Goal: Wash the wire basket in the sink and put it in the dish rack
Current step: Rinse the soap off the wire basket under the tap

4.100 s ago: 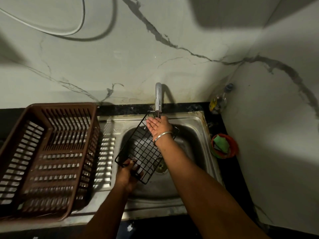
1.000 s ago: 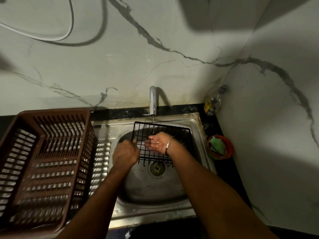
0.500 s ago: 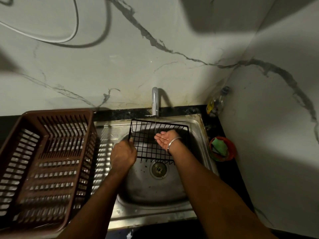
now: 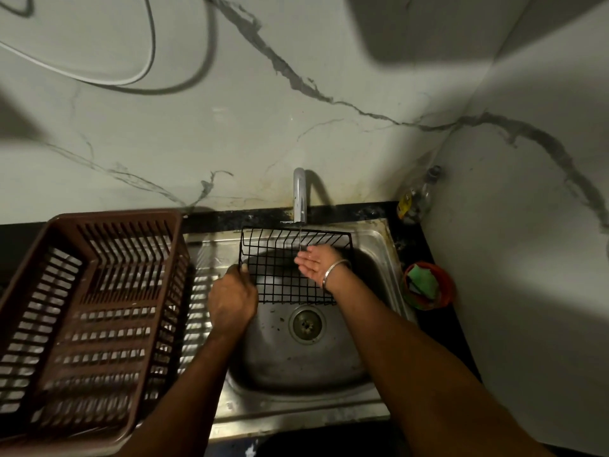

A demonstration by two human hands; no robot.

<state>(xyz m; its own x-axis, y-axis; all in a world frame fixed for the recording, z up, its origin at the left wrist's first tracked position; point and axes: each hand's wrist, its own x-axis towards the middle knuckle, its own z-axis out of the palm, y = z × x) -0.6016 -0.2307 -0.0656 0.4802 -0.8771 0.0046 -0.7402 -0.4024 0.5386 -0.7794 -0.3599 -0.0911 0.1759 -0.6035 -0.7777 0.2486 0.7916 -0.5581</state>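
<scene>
- Broadly, a pale marble-veined wall (image 4: 296, 110) rises behind a dark stone worktop (image 4: 362, 212) and turns a corner at the right.
- A brown slatted plastic dish rack (image 4: 112, 216) sits at the left end of the worktop, partly on the ribbed drainer, with nothing in it.
- A stainless steel sink (image 4: 296, 364) is set in the middle of the worktop, its round drain (image 4: 307, 324) uncovered.
- The black rectangular wire basket (image 4: 280, 278) is held over the back half of the sink bowl, its open side facing the person and its far rim just below the tap spout.
- The left hand (image 4: 232, 301) has its fingers curled round the basket's left edge, knuckles up.
- The right hand (image 4: 316, 263) lies inside the basket, palm up and fingers nearly straight, holding nothing, with a thin stream of water (image 4: 300, 237) falling on it.
- A grey metal tap (image 4: 300, 196) stands at the back edge of the sink.
- An orange round bowl (image 4: 445, 291) with a green scouring pad (image 4: 423, 280) sits near the worktop's right edge.
- A clear bottle (image 4: 417, 201) stands in the back right corner.
- A silver bangle (image 4: 333, 272) circles the right wrist.
</scene>
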